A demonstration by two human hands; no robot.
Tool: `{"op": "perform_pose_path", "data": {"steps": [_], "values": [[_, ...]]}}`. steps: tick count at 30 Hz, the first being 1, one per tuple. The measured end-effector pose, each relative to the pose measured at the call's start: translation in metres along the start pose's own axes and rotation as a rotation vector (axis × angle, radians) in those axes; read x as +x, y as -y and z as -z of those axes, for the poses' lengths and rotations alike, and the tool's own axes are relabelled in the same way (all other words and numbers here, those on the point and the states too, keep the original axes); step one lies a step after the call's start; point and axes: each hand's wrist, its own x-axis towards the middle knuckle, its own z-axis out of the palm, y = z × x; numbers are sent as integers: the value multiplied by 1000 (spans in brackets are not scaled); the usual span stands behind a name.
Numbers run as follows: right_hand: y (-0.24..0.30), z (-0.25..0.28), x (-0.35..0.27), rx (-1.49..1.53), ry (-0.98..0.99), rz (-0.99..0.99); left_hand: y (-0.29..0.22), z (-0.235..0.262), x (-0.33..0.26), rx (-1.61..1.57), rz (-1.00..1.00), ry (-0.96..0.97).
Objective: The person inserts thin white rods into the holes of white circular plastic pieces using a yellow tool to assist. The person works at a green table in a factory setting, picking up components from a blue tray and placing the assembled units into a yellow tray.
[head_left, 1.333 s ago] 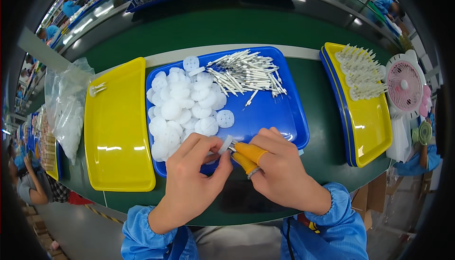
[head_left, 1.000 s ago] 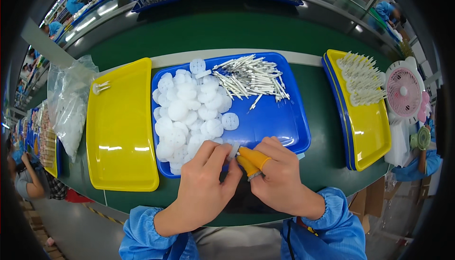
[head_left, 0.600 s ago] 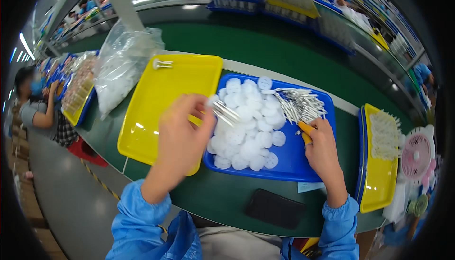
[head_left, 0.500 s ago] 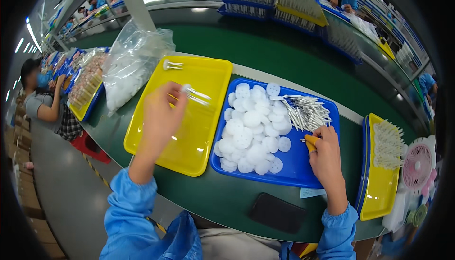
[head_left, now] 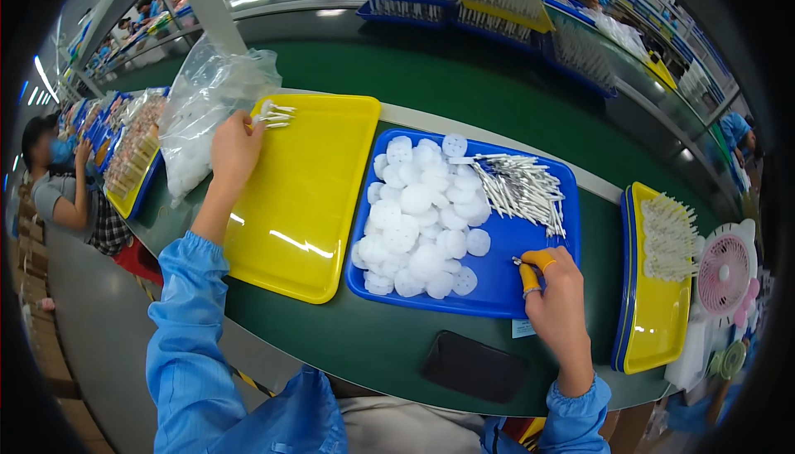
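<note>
At the far left corner of the yellow tray (head_left: pixel 315 197), my left hand (head_left: pixel 235 152) pinches a white disc with thin rods (head_left: pixel 267 123) standing out of it. A similar piece lies right beside it, and the two overlap in view. My right hand (head_left: pixel 555 288), with yellow covers on its thumb and a finger, is closed over the near right part of the blue tray (head_left: pixel 505 292). A small, shiny end shows at its fingertips, too small to name. In that tray lie a heap of white perforated discs (head_left: pixel 418 222) and a pile of thin white rods (head_left: pixel 526 193).
A clear bag of white pieces (head_left: pixel 195 143) stands left of the yellow tray. Near the table's front edge lies a black phone-like slab (head_left: pixel 474 369). Stacked trays with white rods (head_left: pixel 667 247) and a pink fan (head_left: pixel 723 280) are at right. A person (head_left: pixel 62 193) sits far left.
My left hand has carried the disc with rods leftward and away, down to the piece in the tray's far corner. My right hand has shifted slightly nearer, still closed. The whole view has shifted slightly.
</note>
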Motion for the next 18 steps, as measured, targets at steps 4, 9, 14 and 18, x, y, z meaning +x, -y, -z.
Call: {"op": "perform_pose_path", "data": {"steps": [4, 9, 14, 18], "values": [[-3, -3, -8, 97, -5, -44, -52, 26, -21, -59, -72, -27], [-7, -4, -7, 81, 39, 24, -161, 35, -63, -422, -397, 171], [-13, -6, -9, 61, 20, 55, -251, 21, -65, -451, -641, 400], [-8, -9, -7, 91, -9, 63, -276, 2, -53, -196, -725, 499]]}}
